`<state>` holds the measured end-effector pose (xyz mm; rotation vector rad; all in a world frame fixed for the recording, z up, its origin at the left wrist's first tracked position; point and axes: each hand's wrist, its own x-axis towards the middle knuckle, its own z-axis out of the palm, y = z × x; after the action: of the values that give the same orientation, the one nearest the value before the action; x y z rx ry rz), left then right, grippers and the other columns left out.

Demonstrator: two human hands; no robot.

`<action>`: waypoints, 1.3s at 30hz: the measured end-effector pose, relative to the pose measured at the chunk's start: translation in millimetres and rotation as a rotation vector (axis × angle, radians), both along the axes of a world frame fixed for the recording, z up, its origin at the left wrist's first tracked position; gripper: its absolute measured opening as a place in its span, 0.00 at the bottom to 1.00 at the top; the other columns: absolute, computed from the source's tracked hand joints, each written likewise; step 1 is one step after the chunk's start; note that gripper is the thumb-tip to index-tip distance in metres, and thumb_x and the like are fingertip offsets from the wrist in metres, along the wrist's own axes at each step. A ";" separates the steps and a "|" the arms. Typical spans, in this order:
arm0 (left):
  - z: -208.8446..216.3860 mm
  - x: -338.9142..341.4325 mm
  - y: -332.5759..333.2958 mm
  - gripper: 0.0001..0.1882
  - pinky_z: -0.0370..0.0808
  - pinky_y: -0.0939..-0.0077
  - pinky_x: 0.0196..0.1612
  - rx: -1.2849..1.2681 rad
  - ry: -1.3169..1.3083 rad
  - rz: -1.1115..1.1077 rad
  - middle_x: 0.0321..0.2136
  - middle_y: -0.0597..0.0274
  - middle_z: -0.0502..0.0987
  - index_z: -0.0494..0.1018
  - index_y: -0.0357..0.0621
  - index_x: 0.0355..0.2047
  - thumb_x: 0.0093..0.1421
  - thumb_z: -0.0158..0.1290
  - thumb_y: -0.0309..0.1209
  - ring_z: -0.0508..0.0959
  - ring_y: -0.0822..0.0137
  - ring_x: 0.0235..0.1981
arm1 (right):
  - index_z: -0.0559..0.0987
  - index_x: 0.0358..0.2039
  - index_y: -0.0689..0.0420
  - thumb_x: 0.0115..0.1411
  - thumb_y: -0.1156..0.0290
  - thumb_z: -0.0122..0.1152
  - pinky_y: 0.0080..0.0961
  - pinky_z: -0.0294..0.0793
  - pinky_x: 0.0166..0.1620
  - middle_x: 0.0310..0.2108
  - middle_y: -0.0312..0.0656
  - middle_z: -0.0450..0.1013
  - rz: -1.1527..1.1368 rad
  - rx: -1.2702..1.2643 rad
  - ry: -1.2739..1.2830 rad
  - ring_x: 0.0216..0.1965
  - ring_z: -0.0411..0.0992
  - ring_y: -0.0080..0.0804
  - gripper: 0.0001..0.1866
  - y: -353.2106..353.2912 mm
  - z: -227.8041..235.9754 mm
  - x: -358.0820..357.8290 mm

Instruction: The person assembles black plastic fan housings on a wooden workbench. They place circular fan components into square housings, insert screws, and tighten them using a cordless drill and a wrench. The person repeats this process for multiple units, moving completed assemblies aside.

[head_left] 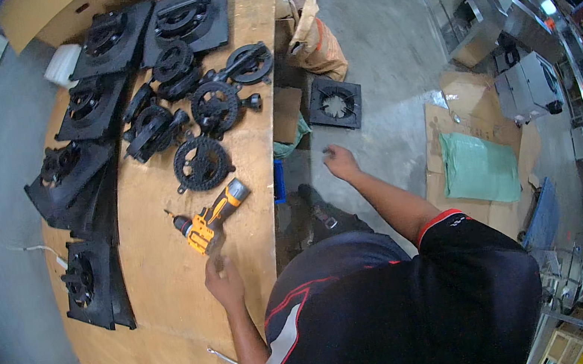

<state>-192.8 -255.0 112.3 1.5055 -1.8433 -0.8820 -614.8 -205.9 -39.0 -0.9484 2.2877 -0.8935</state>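
My left hand (224, 282) is over the wooden table, just on the near side of a yellow and black cordless drill (208, 219). Its fingers are slightly bent and apart, and nothing shows in them. The drill lies on its side, its bit pointing to the far left. Out over the floor, right of the table, my right hand (341, 162) has its fingers curled in; whether something small is inside is hidden. A black round burner head (201, 164) lies beyond the drill, with several more black burner parts (216, 108) heaped behind it.
Black square burner plates (88, 284) line the table's (162, 276) left edge. A wrench (222, 356) lies near the front. On the floor are a black square grate (335, 103), a woven sack (316, 46), and cardboard with a green sheet (480, 166). Steel units (466, 13) stand far right.
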 end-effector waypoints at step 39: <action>-22.8 -183.2 -142.4 0.19 0.67 0.47 0.58 -0.095 -1.346 -0.336 0.53 0.40 0.74 0.70 0.32 0.53 0.68 0.49 0.34 0.72 0.39 0.54 | 0.72 0.60 0.50 0.50 0.65 0.59 0.49 0.69 0.57 0.47 0.52 0.78 0.544 0.793 0.096 0.52 0.74 0.51 0.33 -178.4 -464.9 -399.7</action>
<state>-375.9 -397.4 89.4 1.9253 -3.0304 0.2991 -1014.5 -384.3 -503.9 -1.1317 1.9974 0.2817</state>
